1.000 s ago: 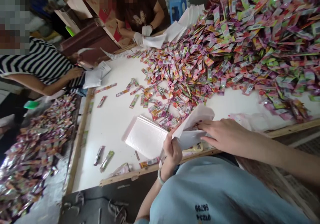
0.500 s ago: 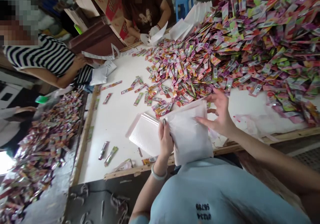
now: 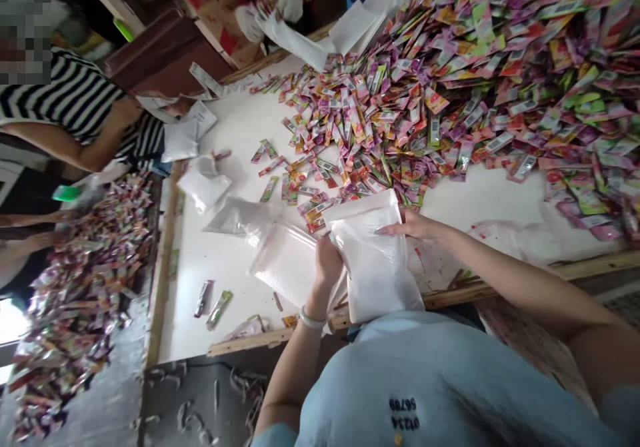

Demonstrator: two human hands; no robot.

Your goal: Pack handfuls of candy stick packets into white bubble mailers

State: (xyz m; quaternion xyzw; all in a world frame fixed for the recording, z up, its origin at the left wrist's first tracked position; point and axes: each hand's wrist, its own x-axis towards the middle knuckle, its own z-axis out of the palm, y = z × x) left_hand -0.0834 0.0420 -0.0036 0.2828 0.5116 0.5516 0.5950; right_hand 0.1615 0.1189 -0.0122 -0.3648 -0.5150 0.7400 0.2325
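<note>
A white padded envelope (image 3: 377,267) is upright against the table's front edge, its lower end close to my blue shirt. My left hand (image 3: 329,260) is closed on its left edge, near the top. At the upper right edge, my right hand (image 3: 417,226) grips the envelope, fingers lying across its face and the thumb side hidden behind. The envelope's contents are hidden. Just left of my left hand, another bubble-lined envelope (image 3: 285,264) lies flat on the white table (image 3: 190,334).
Small colourful sachets (image 3: 490,100) are heaped across the right and back. White packets (image 3: 205,184) and a translucent bag (image 3: 240,217) lie left. A person in stripes (image 3: 65,107) sits left; opposite, gloved hands (image 3: 290,4) hold a white envelope. More sachets (image 3: 90,300) cover a side table.
My right hand has lowered and its fingers now lie on the envelope. A white packet and a translucent bag have appeared on the table's left. The gloved hands across have lifted their envelope.
</note>
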